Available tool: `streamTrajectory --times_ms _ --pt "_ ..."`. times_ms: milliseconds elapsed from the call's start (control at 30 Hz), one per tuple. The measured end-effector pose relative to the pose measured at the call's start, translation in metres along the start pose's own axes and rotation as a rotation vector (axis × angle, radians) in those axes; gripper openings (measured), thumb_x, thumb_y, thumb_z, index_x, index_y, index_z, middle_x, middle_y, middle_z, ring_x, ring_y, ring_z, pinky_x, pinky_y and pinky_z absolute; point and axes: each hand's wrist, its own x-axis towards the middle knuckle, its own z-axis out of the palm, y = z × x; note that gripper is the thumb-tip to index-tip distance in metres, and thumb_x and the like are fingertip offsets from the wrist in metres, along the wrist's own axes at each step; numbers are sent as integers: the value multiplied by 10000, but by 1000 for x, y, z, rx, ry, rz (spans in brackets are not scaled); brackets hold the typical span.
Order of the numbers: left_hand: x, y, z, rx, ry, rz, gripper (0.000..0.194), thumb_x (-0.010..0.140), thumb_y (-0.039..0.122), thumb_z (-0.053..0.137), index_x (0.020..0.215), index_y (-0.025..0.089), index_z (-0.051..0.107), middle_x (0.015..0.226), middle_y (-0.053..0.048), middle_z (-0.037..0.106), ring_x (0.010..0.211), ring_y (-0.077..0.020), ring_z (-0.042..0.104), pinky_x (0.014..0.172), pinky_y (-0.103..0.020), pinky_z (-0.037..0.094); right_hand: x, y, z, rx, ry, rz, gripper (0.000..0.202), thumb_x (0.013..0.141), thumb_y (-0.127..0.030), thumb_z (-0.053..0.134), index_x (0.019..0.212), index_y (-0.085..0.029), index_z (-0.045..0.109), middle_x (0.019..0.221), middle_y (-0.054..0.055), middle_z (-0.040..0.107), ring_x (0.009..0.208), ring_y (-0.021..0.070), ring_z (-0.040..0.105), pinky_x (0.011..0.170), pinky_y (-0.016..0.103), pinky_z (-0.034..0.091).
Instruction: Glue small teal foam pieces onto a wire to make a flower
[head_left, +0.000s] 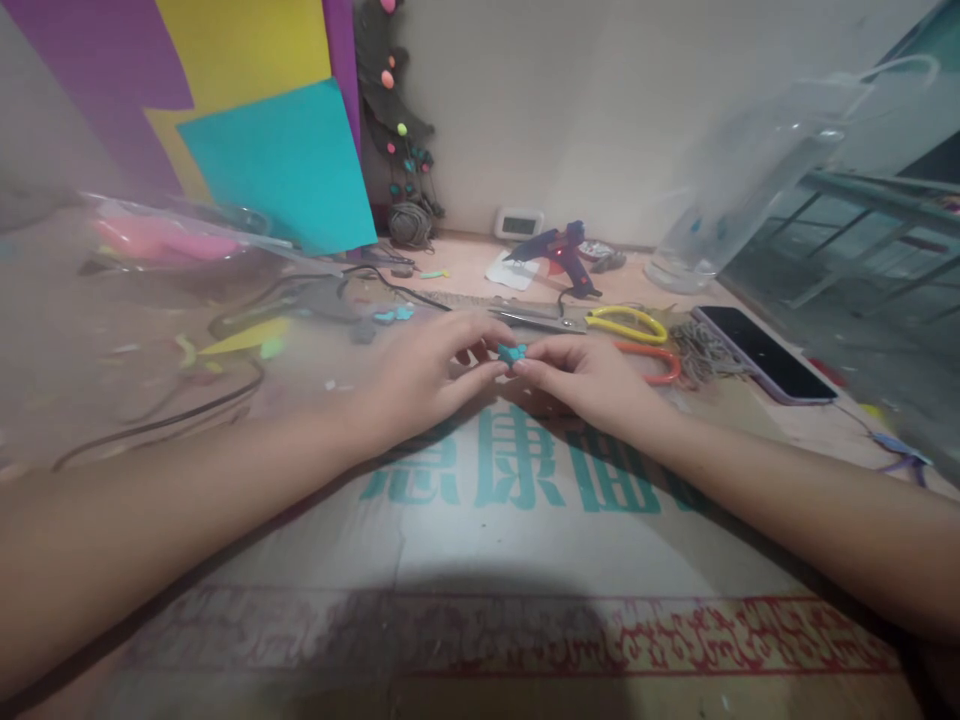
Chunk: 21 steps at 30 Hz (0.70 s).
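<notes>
Between my two hands, above the printed cardboard [480, 540], is a small teal piece with petal-like lobes [512, 353]; its exact kind is too small to make out. My left hand [450, 365] pinches it from the left with thumb and fingertips. From the right, the thumb and forefinger of my right hand [592, 380] close on its other edge. More teal cut pieces [394, 314] lie just beyond my left hand. Scissors with yellow and orange handles [626, 322] rest behind my right hand, which covers part of them.
A blue glue gun [559, 255] with a red light stands at the back near a small white display [519, 223]. On the right are a phone [765, 350], grey cord [705, 350] and a clear container [690, 240]. Coloured sheets [277, 170] lean back left; a cable [172, 405] crosses the left.
</notes>
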Motion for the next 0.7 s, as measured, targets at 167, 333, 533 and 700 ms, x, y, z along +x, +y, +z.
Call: streamTrajectory --times_ms 167,333,533,700 --pt "1 -2 -1 84 -15 97 97 922 230 603 996 196 656 978 -46 692 904 -167 630 809 -292 480 0 -3 2 57 -13 37 213 835 -381 688 783 -179 646 473 -63 504 360 63 427 325 183 322" --pt "0 -5 0 98 -31 102 104 924 214 581 996 210 655 1022 -48 678 976 -178 624 860 -307 481 0 -3 1 41 -17 32 202 845 -358 675 767 -175 642 474 -60 511 368 60 433 334 177 346" --pt "-1 -1 1 82 -21 0 114 906 292 604 945 186 617 933 -41 678 873 -172 629 788 -293 484 0 -2 1 5 -22 25 224 851 -385 663 773 -177 638 488 -50 530 372 69 454 339 184 354" --pt "2 3 0 14 -56 -215 277 927 437 537 949 182 645 888 -34 708 817 -182 637 719 -287 472 0 2 0 -66 -10 -70 271 838 -437 672 800 -170 657 526 -48 537 417 74 462 375 197 353"
